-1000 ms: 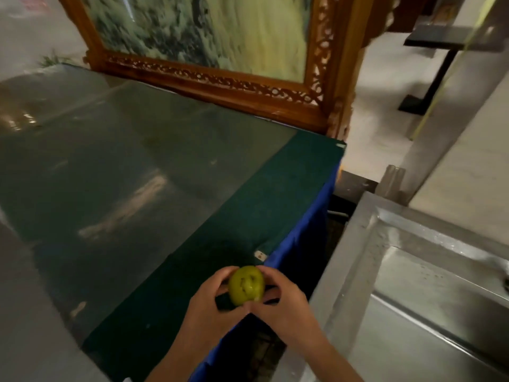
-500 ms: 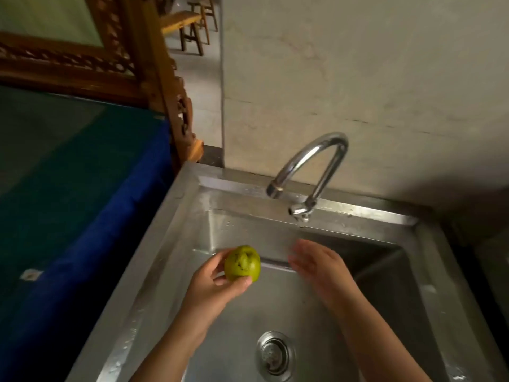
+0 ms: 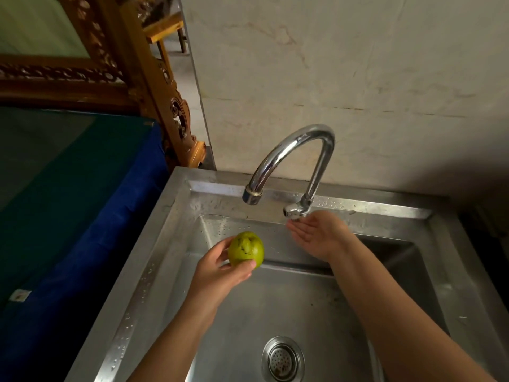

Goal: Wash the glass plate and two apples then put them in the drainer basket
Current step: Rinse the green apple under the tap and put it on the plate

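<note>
A green apple (image 3: 246, 248) with dark blemishes is held over the steel sink (image 3: 176, 232), below and left of the spout. My left hand (image 3: 220, 274) grips it from underneath with thumb and fingers. My right hand (image 3: 319, 235) is flat and open, palm up, its fingertips just under the tap's handle (image 3: 293, 211) at the base of the curved chrome faucet (image 3: 297, 150). No water runs from the spout. The glass plate, the second apple and the drainer basket are out of view.
The sink's drain strainer (image 3: 282, 359) sits near the bottom. Left of the sink stands a table with a green top and blue cloth (image 3: 82, 216). A carved wooden frame (image 3: 154, 86) rises behind it. A pale wall (image 3: 344, 64) backs the faucet.
The view swung from the green table to the sink. Both hands held the apple; now only my left holds it, and my right has reached up to the tap handle.
</note>
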A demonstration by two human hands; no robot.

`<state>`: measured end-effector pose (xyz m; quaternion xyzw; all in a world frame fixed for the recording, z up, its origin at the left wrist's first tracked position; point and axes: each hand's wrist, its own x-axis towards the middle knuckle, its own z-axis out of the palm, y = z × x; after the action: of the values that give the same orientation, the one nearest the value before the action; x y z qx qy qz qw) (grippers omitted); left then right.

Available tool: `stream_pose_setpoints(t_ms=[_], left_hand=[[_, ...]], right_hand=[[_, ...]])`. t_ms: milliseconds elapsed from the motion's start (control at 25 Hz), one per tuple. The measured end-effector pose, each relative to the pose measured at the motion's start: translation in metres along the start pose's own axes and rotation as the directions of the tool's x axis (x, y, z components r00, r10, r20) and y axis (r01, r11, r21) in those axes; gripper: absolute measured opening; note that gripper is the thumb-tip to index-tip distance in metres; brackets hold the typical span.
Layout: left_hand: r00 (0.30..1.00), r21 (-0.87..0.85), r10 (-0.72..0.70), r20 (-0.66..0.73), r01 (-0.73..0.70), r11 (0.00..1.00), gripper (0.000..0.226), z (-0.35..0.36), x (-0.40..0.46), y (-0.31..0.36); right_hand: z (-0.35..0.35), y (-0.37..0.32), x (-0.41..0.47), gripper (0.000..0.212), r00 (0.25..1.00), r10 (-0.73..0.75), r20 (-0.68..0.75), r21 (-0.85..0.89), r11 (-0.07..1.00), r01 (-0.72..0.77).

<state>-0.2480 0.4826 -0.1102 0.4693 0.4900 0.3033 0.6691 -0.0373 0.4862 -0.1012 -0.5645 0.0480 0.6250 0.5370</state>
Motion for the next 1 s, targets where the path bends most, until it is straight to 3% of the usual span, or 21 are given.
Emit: stream_pose_setpoints(t_ms=[160,320,440,560,640,840,1000], left_hand=[[0.999,-0.010,0.033,-0.009,-0.034,0.999,0.048,-0.003,0.004,0.003],[0.993,0.058,0.117,0.009,-0.117,0.991,0.054,-0.008,0.009,0.009],[0.985,0.125,0.163,0.053,-0.169,0.978,0.062,-0.008,0.015,0.016],[0.989,0.080,0.114,0.094,-0.122,0.989,0.057,-0.006,0.018,0.024],[0.986,0.051,0.059,0.157,-0.068,0.996,0.049,-0.007,0.016,0.027],[0.946,-0.068,0.038,0.322,-0.017,0.998,0.047,-0.010,0.011,0.026],[0.978,-0.109,0.093,0.185,-0.073,0.991,0.028,-0.005,0.010,0.031]], right_hand=[[0.007,-0.004,-0.015,0.041,0.992,-0.075,0.098,-0.049,0.996,0.080],[0.017,0.043,-0.030,0.047,0.950,-0.042,0.308,-0.444,0.877,0.183],[0.032,0.050,-0.036,0.033,0.841,-0.126,0.526,-0.400,0.836,0.376],[0.025,0.046,-0.033,0.053,0.709,-0.217,0.671,-0.353,0.748,0.562],[0.018,0.046,-0.032,0.054,0.681,-0.256,0.686,-0.305,0.749,0.588],[0.016,0.047,-0.032,0.042,0.715,-0.258,0.649,-0.247,0.818,0.519],[0.025,0.058,-0.037,0.055,0.716,-0.264,0.646,-0.321,0.757,0.569]])
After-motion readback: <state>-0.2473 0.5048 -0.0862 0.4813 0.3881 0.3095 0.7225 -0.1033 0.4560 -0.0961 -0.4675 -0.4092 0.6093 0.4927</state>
